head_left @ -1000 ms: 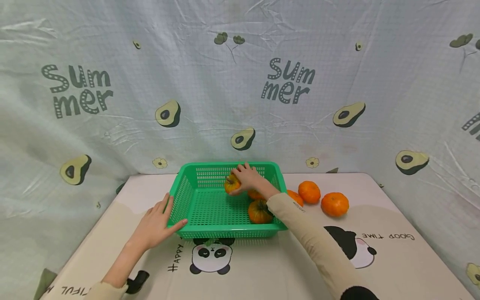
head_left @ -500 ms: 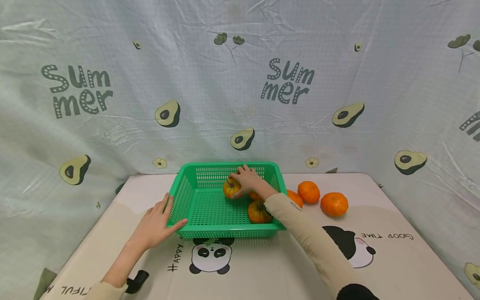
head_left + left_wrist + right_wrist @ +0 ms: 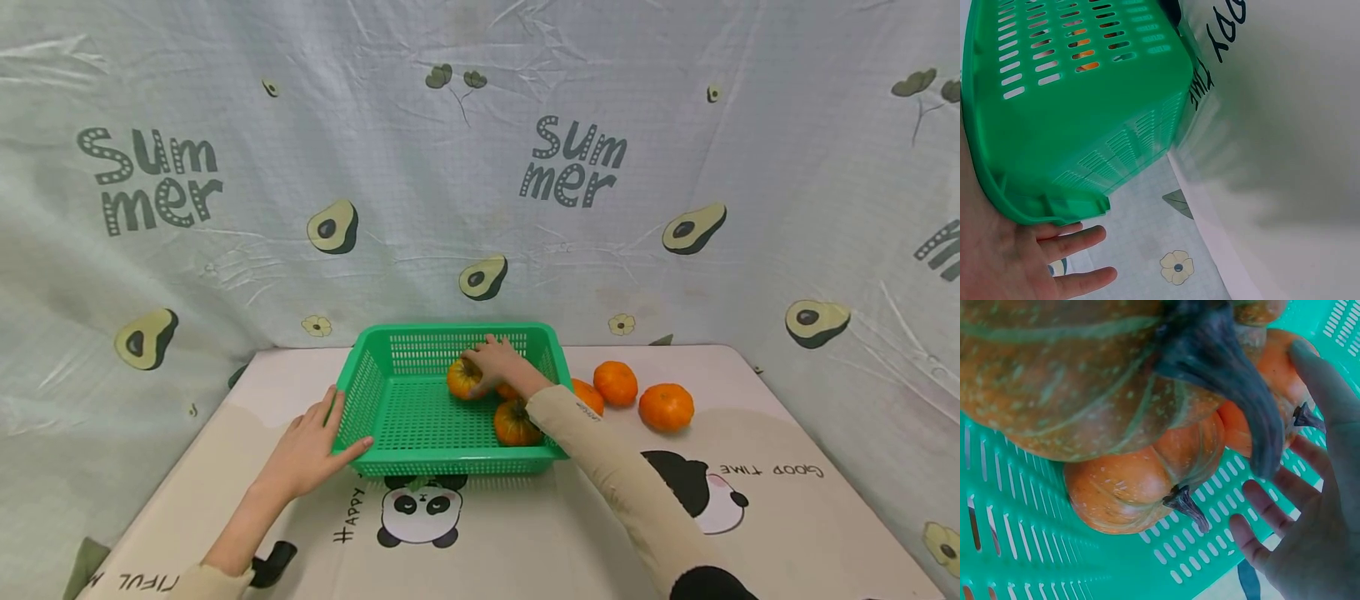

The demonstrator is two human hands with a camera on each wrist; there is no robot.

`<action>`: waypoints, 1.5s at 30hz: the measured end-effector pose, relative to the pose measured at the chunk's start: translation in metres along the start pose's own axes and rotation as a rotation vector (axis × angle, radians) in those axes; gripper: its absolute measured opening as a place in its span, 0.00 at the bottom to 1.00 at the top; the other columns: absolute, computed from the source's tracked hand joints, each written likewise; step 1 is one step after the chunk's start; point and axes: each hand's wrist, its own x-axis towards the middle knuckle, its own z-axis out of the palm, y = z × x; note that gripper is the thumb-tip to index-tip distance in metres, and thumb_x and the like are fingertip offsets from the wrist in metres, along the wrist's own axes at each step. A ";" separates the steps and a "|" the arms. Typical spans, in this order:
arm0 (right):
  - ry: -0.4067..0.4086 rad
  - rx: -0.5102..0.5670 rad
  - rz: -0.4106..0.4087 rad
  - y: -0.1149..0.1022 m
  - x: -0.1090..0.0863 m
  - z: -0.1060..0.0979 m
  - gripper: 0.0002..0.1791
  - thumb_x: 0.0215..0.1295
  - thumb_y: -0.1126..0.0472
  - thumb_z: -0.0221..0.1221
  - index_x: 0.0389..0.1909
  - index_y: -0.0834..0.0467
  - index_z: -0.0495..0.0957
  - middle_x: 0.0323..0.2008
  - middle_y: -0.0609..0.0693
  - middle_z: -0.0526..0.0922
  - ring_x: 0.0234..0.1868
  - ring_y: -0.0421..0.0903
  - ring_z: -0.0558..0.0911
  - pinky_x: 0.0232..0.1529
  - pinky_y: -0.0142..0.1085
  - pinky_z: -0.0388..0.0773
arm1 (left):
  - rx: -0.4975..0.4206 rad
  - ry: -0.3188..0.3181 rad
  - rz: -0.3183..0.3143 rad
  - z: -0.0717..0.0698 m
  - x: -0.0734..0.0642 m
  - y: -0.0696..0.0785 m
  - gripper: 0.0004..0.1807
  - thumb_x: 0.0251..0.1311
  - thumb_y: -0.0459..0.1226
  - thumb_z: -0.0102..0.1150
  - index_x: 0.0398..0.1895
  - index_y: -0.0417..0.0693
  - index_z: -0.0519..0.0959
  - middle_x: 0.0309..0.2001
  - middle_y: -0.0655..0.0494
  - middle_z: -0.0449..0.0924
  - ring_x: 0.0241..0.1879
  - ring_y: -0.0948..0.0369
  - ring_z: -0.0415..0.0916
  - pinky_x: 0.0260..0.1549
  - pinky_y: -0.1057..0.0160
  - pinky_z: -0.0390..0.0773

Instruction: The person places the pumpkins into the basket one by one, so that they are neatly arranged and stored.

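Observation:
A green plastic basket (image 3: pixel 435 457) sits on the table and holds several small orange pumpkins. Inside it, my right hand (image 3: pixel 501 364) has its thumb and fingers around a yellow-orange pumpkin (image 3: pixel 461 379); in the right wrist view the thumb touches that pumpkin (image 3: pixel 1272 375), and the other fingers are loosely spread. A greenish-orange pumpkin (image 3: pixel 516 425) lies at the basket's front right, and another pumpkin (image 3: pixel 507 391) is mostly hidden under the right hand. At the basket's left front corner my left hand (image 3: pixel 303 450) rests on the rim, fingers straight, as the left wrist view also shows.
Right of the basket, three bright orange round fruits lie on the table: one (image 3: pixel 587 397) partly behind the rim, one (image 3: pixel 616 384) farther back, one (image 3: pixel 667 407) outermost. A printed curtain (image 3: pixel 405 167) hangs behind the table (image 3: pixel 585 542).
The yellow-orange pumpkin has come down slightly inside the basket with my right hand. The thumb has drawn a little to the right on it. My left hand stays put.

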 end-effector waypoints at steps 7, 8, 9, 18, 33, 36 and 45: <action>-0.005 0.053 0.004 0.000 -0.002 0.000 0.37 0.52 0.43 0.60 0.64 0.46 0.60 0.63 0.52 0.64 0.65 0.53 0.57 0.63 0.51 0.54 | -0.001 0.008 -0.003 -0.001 0.000 0.001 0.49 0.56 0.61 0.44 0.65 0.29 0.50 0.66 0.32 0.47 0.61 0.37 0.57 0.54 0.41 0.62; -0.002 0.041 0.006 0.000 -0.002 0.000 0.37 0.52 0.43 0.60 0.63 0.46 0.60 0.63 0.52 0.64 0.64 0.53 0.58 0.62 0.51 0.55 | -0.001 0.007 -0.004 -0.001 0.000 0.001 0.49 0.56 0.61 0.44 0.65 0.29 0.50 0.66 0.32 0.47 0.61 0.37 0.57 0.54 0.41 0.62; 0.002 0.028 0.008 0.000 -0.002 0.000 0.37 0.52 0.43 0.60 0.63 0.46 0.61 0.63 0.52 0.64 0.63 0.52 0.58 0.62 0.51 0.56 | 0.000 0.007 -0.005 -0.001 0.000 0.001 0.49 0.56 0.61 0.44 0.65 0.29 0.50 0.66 0.32 0.47 0.61 0.37 0.57 0.54 0.41 0.62; 0.012 -0.017 -0.005 -0.002 -0.003 -0.003 0.31 0.53 0.43 0.58 0.59 0.46 0.66 0.60 0.50 0.67 0.60 0.51 0.61 0.61 0.52 0.57 | 0.002 0.006 -0.007 -0.002 0.000 0.001 0.48 0.56 0.61 0.44 0.65 0.29 0.51 0.66 0.31 0.47 0.61 0.37 0.57 0.54 0.41 0.62; 0.199 0.108 -0.050 0.006 -0.024 -0.046 0.28 0.60 0.46 0.53 0.61 0.49 0.64 0.58 0.50 0.69 0.59 0.53 0.63 0.58 0.52 0.62 | -0.003 0.001 -0.005 0.000 0.000 0.001 0.49 0.56 0.61 0.44 0.65 0.28 0.51 0.66 0.31 0.47 0.61 0.37 0.56 0.54 0.40 0.62; 0.273 0.130 -0.086 0.010 -0.035 -0.057 0.26 0.61 0.48 0.53 0.59 0.50 0.65 0.54 0.50 0.72 0.55 0.51 0.65 0.53 0.48 0.66 | -0.003 0.000 -0.004 0.001 0.000 0.000 0.49 0.56 0.61 0.44 0.65 0.28 0.50 0.66 0.31 0.47 0.61 0.37 0.56 0.54 0.40 0.61; 0.495 0.112 -0.251 0.023 -0.069 -0.062 0.19 0.60 0.54 0.55 0.52 0.56 0.73 0.45 0.52 0.78 0.41 0.48 0.69 0.42 0.40 0.68 | -0.002 0.012 0.001 0.001 0.000 0.000 0.49 0.56 0.61 0.44 0.65 0.28 0.50 0.66 0.30 0.48 0.60 0.37 0.56 0.54 0.40 0.62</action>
